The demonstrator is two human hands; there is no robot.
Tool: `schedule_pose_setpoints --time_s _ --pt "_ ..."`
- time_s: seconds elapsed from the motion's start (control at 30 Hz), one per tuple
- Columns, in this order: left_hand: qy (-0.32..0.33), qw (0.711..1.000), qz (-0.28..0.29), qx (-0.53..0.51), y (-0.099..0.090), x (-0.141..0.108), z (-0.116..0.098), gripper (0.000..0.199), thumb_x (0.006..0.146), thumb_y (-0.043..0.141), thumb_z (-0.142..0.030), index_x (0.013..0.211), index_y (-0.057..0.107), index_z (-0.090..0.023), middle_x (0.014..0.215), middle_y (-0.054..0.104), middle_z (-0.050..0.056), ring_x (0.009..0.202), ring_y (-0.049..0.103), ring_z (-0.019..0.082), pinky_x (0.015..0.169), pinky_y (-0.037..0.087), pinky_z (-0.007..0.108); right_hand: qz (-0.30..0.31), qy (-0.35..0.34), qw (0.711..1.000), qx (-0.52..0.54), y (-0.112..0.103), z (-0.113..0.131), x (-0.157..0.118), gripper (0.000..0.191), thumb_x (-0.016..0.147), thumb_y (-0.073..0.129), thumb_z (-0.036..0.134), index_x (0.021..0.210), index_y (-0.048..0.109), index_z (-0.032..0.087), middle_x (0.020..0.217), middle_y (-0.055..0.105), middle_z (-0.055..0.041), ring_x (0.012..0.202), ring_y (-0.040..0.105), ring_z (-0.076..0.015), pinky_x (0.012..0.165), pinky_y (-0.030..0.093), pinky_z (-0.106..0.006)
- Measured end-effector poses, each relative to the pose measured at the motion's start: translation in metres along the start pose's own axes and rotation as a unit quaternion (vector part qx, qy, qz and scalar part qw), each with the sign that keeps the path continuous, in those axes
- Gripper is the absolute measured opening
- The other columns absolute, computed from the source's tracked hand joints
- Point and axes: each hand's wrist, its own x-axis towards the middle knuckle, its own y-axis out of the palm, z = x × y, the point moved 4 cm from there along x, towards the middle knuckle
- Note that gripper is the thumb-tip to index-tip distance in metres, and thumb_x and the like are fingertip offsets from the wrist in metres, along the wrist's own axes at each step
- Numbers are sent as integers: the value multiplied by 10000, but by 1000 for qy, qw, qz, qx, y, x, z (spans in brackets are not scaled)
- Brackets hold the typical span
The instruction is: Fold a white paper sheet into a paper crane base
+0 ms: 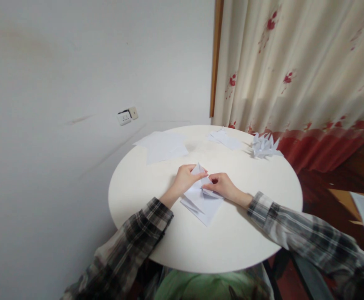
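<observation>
A folded white paper (202,201) lies on the round white table (138,200), one pointed end toward the far side and another toward me. My left hand (186,180) grips its upper left part, thumb stretched across the paper near the far tip. On the right side, my right hand (222,185) pinches a raised flap between thumb and curled fingers. Layers of the paper stand slightly apart at both lower sides.
Loose white sheets (164,146) lie at the table's back left, smaller paper pieces (224,138) at the back. Pointed folded papers (264,146) are clustered at the back right. A wall and a curtain (263,62) stand behind the table.
</observation>
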Motion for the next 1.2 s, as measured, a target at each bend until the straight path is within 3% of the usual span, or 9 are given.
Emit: schedule_pose_setpoints --time_s 0.33,0.53,0.77,0.9,1.1,1.2 --pt "31 997 22 61 2 -2 -6 131 638 669 -240 718 686 -137 731 697 39 684 628 172 609 452 240 1 -8 1000 -18 0 -4 1 325 691 635 405 539 540 134 509 338 52 506 277 -73 461 215 -215" --pt "28 995 10 93 3 -2 -2 276 596 717 -194 866 685 -148 813 699 45 728 633 174 663 464 250 7 -9 1000 -6 0 -1 1 329 700 629 394 529 512 138 505 354 53 498 295 -69 462 221 -211" --pt "34 997 12 73 4 -1 1 246 621 690 -167 866 679 -145 825 696 47 741 638 173 675 472 250 6 -2 1000 -3 -1 0 1 311 696 631 401 561 549 132 508 383 48 500 311 -73 468 232 -212" --pt "30 997 -1 69 0 -2 -6 265 656 673 -215 912 674 -148 807 690 36 713 627 169 655 464 254 0 3 1000 1 -1 1 1 347 681 643 406 517 494 139 502 354 53 497 286 -70 463 213 -218" --pt "62 996 -36 43 -7 -2 -17 248 660 683 -217 900 688 -156 926 696 55 895 619 203 849 438 310 5 4 1000 15 -1 3 0 353 680 643 404 521 463 146 513 366 53 501 293 -69 462 217 -215" --pt "65 997 -41 19 -8 -1 -16 280 678 681 -245 941 679 -149 922 699 66 885 627 209 864 441 333 11 11 1000 21 -1 2 0 352 683 638 407 524 466 145 514 367 55 500 290 -67 460 212 -214"
